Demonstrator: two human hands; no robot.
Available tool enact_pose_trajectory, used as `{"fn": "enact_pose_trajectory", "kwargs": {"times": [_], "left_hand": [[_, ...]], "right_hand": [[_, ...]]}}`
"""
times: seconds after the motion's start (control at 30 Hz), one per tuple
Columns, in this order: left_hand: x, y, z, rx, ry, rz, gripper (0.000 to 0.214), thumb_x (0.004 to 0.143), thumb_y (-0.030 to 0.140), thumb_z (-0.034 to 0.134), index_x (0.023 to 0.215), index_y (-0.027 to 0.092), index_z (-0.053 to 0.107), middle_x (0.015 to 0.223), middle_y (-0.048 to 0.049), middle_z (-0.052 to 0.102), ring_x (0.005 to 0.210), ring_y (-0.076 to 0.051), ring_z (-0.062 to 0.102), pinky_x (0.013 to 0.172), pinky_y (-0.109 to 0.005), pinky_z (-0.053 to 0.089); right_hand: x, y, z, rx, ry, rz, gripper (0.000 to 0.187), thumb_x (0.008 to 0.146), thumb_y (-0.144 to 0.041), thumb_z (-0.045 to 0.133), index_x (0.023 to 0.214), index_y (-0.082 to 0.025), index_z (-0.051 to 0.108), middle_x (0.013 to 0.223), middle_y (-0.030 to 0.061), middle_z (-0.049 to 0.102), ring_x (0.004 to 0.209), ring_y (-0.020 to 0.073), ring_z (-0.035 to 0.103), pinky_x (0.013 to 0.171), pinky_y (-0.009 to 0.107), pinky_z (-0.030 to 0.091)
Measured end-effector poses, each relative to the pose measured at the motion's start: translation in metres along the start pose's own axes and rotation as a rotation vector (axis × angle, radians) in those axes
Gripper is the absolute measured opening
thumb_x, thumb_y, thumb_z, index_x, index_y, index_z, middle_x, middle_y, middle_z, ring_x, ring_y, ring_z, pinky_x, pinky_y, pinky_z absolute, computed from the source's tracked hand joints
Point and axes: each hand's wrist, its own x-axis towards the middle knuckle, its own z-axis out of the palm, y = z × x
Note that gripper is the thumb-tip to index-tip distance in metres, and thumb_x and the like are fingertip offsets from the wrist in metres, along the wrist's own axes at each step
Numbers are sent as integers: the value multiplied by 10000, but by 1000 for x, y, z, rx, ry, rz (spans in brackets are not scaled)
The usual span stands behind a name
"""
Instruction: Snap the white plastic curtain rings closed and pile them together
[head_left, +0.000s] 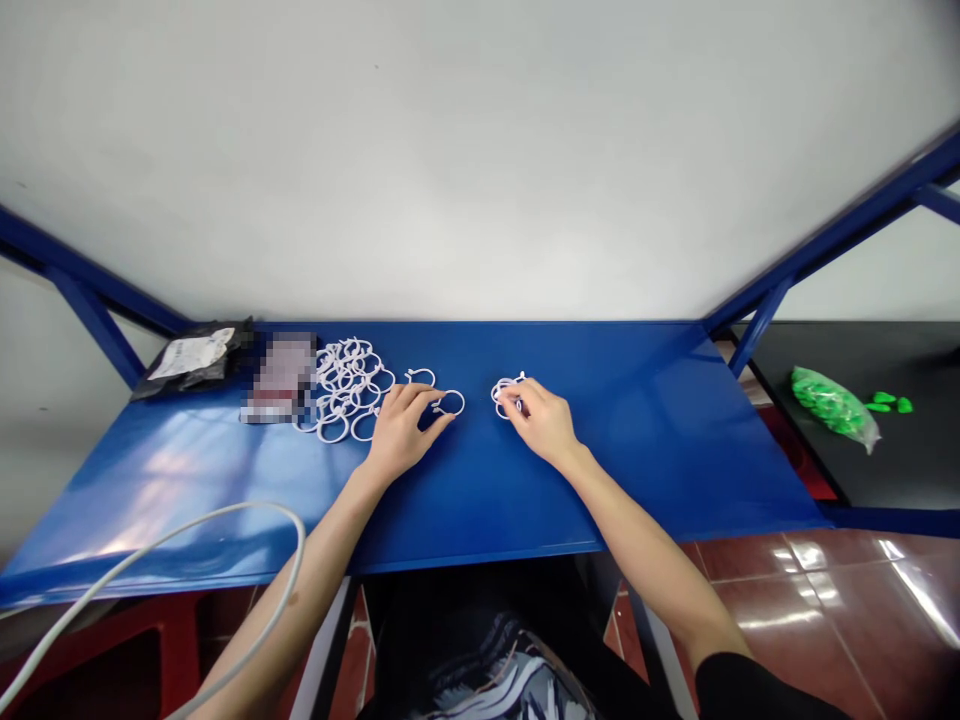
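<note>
My left hand (405, 425) pinches a white plastic curtain ring (463, 404) between thumb and index finger, just above the blue tabletop. Behind it lies another loose ring (422, 373). A heap of similar white rings (346, 375) spreads to the left of that hand. To the right, my right hand (541, 420) has its fingers closed on a small bunch of white rings (498, 388). The fingers partly cover this bunch, so I cannot tell how many rings it has. The two hands are apart.
The blue table (480, 500) meets a white wall at the back. At its left lie a black plastic package (199, 358) and a pixelated flat object (283, 375). A white cable (225, 508) loops over my left forearm. A bag of green pieces (832, 405) rests on a black table.
</note>
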Motion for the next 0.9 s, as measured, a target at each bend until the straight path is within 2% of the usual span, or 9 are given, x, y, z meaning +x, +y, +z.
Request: {"fn": "enact_pose_trajectory", "kwargs": {"times": [0.1,0.2,0.27,0.37,0.47,0.57,0.67,0.8,0.9], "left_hand": [[0,-11,-1,58,-62,0,204,894,377,721,1038,235,749,1087,-112,706,1015,-306,583,953,-479,449],[-1,-14,1,41,-93,12,149,942,327,655,1006,242,759,1061,-101,722,995,-292,585,929,-457,445],[-2,-13,4,26,-131,34,149,953,307,641,1020,243,757,1053,-89,741,984,-282,592,921,-441,442],[-5,-7,6,-3,-181,66,154,957,297,642,1050,240,751,1018,-71,765,965,-268,604,913,-423,445],[-6,2,5,-81,-188,83,145,953,298,651,1039,239,752,963,-59,773,931,-248,613,882,-396,469],[-5,11,1,-201,-167,78,130,946,299,662,1014,238,755,938,-55,769,902,-224,625,838,-364,498],[-4,18,-2,-306,-146,13,138,926,321,690,1012,237,757,920,-54,759,883,-210,640,806,-345,521],[-3,18,-2,-504,-143,-169,248,880,360,738,1087,223,744,939,-48,746,821,-182,664,755,-312,540],[-4,15,1,-621,-164,-274,259,880,395,726,1051,202,754,947,-59,753,805,-176,687,739,-299,548]], "right_hand": [[3,12,-6,-100,25,65,226,1046,-355,533,1019,-207,702,980,66,714,782,177,688,648,277,516],[3,11,-6,-142,40,47,207,1036,-333,541,1062,-206,701,1042,95,690,906,216,688,700,304,549],[2,4,-4,-117,31,-11,196,1034,-313,542,1072,-204,699,1047,103,687,954,230,677,771,335,567],[-1,-10,3,-36,-56,-135,197,1024,-329,567,1108,-200,690,1080,107,692,982,232,672,834,367,575],[-4,-20,12,-9,-161,-248,211,1034,-330,558,1141,-197,681,1117,105,695,985,225,678,827,361,582],[-8,-23,19,14,-211,-287,234,1071,-292,483,1111,-191,690,1057,92,713,928,199,691,799,325,579],[-11,-23,20,95,-200,-233,255,1081,-320,471,1097,-190,690,1000,83,725,885,183,701,785,302,571],[-12,-22,16,286,-161,-100,224,1072,-331,496,1106,-197,672,955,58,731,827,168,700,783,296,560],[-10,-23,14,413,-205,3,198,1067,-328,506,1103,-214,664,900,25,720,768,147,690,748,278,556]]}}
